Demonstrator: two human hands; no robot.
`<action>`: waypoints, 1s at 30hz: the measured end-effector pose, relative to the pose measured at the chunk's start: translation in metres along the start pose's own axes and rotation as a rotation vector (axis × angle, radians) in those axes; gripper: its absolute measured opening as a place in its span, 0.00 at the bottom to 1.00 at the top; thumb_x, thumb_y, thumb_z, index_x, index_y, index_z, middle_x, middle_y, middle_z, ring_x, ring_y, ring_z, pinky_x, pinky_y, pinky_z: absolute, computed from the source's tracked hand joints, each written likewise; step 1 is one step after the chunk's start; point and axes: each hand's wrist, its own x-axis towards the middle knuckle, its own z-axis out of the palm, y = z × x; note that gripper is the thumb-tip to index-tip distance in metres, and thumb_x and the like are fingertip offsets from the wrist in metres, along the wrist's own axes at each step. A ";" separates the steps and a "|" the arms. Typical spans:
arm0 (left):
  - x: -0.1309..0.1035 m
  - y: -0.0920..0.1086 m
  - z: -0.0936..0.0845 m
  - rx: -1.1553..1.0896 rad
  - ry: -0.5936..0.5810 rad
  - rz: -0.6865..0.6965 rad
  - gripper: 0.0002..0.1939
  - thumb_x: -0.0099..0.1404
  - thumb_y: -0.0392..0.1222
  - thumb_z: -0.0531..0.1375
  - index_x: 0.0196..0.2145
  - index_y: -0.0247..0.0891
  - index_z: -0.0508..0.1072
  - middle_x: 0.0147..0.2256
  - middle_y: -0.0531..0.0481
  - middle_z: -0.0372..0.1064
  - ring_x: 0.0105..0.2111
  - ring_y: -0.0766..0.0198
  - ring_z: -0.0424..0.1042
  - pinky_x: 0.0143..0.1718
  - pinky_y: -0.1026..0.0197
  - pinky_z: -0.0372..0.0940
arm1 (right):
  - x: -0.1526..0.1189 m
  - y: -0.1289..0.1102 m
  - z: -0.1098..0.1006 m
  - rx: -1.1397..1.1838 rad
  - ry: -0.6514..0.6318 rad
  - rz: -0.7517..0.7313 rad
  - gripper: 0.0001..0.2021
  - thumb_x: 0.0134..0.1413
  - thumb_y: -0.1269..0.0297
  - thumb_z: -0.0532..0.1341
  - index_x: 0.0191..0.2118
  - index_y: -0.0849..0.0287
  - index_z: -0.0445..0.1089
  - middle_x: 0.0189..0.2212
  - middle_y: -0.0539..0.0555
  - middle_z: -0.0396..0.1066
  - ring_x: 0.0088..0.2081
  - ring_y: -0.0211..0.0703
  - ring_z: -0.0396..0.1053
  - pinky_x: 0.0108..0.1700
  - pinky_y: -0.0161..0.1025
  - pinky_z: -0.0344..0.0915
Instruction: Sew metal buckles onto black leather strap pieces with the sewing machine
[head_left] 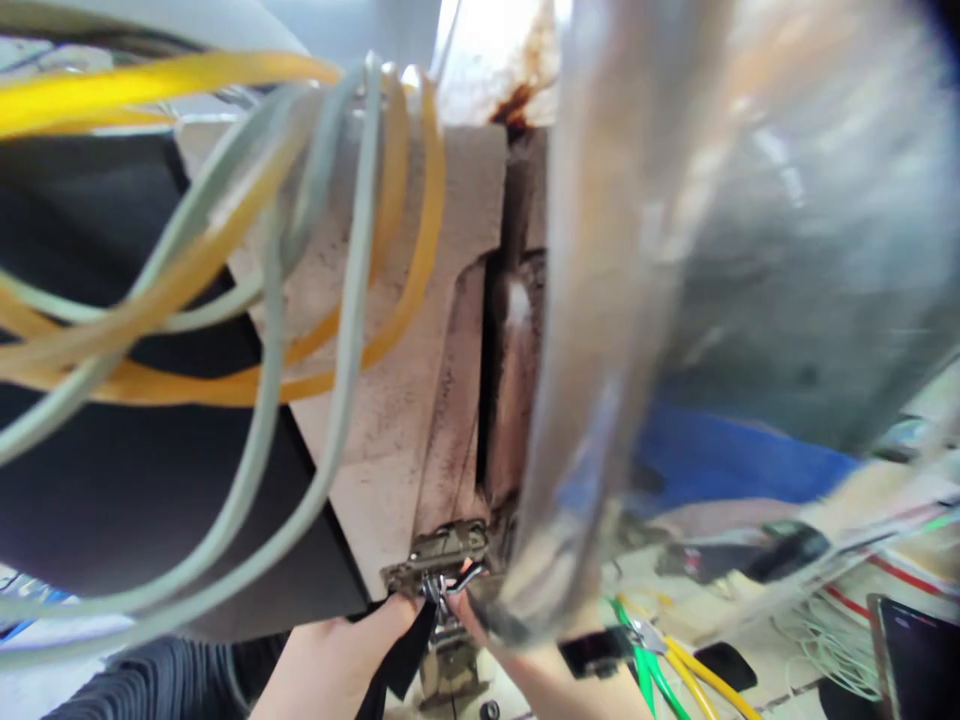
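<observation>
Stained panelling (465, 200) backs your left hand (349, 645) and right hand (521, 665), bottom centre, grip unclear, at likely stiff metalwork (448, 543), best pinched edgewise.

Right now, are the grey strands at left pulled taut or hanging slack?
Slack: the grey strands hang in loose, curved loops in front of the dark panel, none drawn straight.

Shows bright yellow on upper tubes (180, 76), pale grey-green on lower tubes (273, 320). Blk on panel (75, 490) & strap (406, 655), dull olive-grey on metal fitting (444, 546), pinkish-grey w/ dk specks on plate (469, 200), blue on sheet (735, 465), dk grey w/ ribbed lines on sleeve (165, 680). Prob. silvery tan on blurred bar (615, 250).
</observation>
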 end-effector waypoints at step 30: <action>-0.060 -0.086 -0.118 0.542 0.294 -0.057 0.27 0.58 0.56 0.62 0.51 0.41 0.66 0.54 0.38 0.72 0.58 0.42 0.67 0.57 0.50 0.64 | -0.078 0.055 -0.057 -0.375 0.084 0.123 0.15 0.59 0.55 0.62 0.47 0.55 0.75 0.32 0.52 0.69 0.27 0.42 0.67 0.30 0.34 0.68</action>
